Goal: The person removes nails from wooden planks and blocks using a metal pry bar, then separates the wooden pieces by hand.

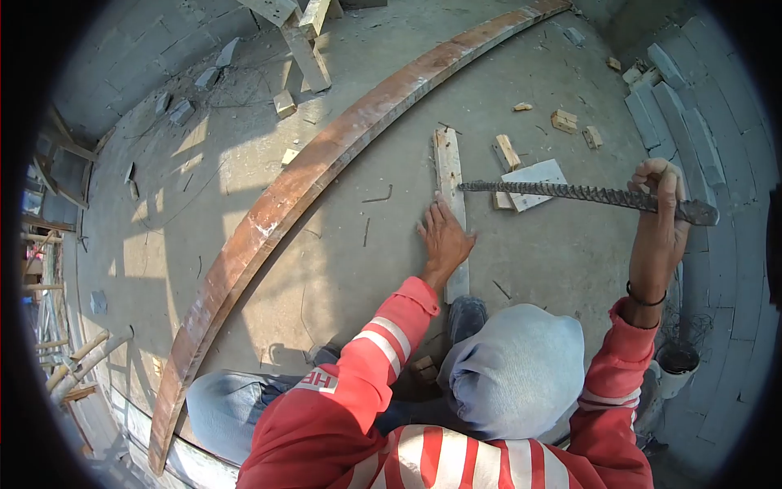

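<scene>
My right hand (661,213) is wrapped round a rebar pry bar (562,191), close to its flattened right end. The bar's dark ribbed shaft runs left, and its tip meets the face of a narrow wooden board (449,167). My left hand (446,240) lies on that board below the tip, fingers stretched out and pressing it. A nail (450,130) sticks out near the board's top end. The board's lower end reaches my shoe (467,318). Partly under the bar lies a pale wood offcut (536,181).
A long curved timber beam (326,155) crosses the concrete floor. Wood blocks (564,121) and bent nails (380,196) are scattered about. Grey blocks (672,114) lean by the right wall, with a bucket (678,359) below. A wooden stand (305,53) is at the back.
</scene>
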Available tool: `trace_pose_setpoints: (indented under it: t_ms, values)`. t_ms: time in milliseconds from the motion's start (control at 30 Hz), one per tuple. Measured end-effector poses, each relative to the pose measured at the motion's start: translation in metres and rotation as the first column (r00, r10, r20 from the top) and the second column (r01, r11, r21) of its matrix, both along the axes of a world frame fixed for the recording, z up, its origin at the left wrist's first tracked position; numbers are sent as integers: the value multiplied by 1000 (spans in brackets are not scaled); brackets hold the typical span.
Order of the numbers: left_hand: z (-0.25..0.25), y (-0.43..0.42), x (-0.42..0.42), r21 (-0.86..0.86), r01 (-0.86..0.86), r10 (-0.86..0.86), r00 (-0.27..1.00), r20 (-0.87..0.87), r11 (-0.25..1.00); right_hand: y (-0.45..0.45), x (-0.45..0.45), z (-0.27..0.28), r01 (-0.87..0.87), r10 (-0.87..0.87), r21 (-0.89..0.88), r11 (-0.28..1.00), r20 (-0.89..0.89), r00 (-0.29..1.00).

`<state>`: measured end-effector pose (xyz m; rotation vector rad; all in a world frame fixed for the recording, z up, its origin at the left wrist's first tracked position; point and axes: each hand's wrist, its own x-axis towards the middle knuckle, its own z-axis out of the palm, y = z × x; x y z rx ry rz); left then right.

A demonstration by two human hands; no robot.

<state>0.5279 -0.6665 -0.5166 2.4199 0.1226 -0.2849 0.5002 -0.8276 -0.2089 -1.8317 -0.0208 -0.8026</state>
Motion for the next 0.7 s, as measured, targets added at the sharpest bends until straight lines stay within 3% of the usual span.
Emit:
trace_pose_setpoints:
  t_ms: [33,67,133,200,333,400,533,600,700]
  values:
    - [-7,-10,-13,36,-29,26,997,69,999,0,17,0,-111,101,305,946,48,994]
    - [-14,-15,-23,70,-58,48,990,135,996,0,32,0,-215,179,575,790,119,977]
    - [-24,-17,-32,55,-73,67,993,101,996,1,66,8,-188,125,561,806,149,981]
    - [-31,-16,-32,87,-84,66,980,186,993,8,97,22,-243,215,541,805,115,970]
    - [-29,-15,-33,97,-88,69,980,187,991,22,160,33,-545,598,466,697,41,800]
    - [-29,-15,-32,88,-97,76,973,216,991,-12,250,-3,-685,899,717,129,207,387]
    - [-28,-16,-29,103,-117,96,977,190,988,7,319,1,-709,957,692,135,94,274]
    - [-27,-15,-29,81,-111,93,976,195,991,50,304,18,-543,690,524,656,-124,714]
    - [-30,-14,-29,79,-107,88,974,209,991,57,360,7,-576,751,548,607,-157,642]
